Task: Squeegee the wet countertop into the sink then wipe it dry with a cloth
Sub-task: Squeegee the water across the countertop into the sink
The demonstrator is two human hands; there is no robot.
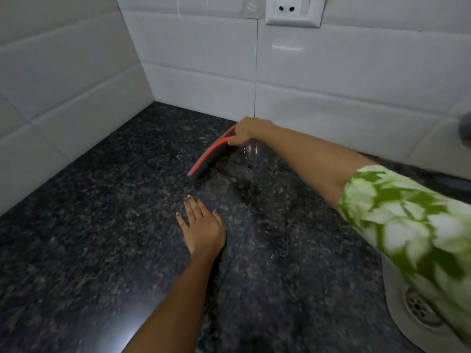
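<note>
The orange-and-grey squeegee (pixel 212 154) sits blade-down on the dark speckled countertop (pixel 89 238), close to the back wall and slightly toward one o'clock from the middle of the counter. The right hand (pixel 248 131) has its fingers clamped round the handle end. At six o'clock from the blade, the left hand (pixel 201 226) lies flat on the stone, fingers straight and slightly apart. No writing is readable anywhere. From nine to seven o'clock the counter lies bare out to its front edge; white tiles (pixel 198 72) wall in the corner at eleven. The sink (pixel 418 309) with its drain shows at four o'clock, and a wall socket (pixel 293 11) at twelve.
</note>
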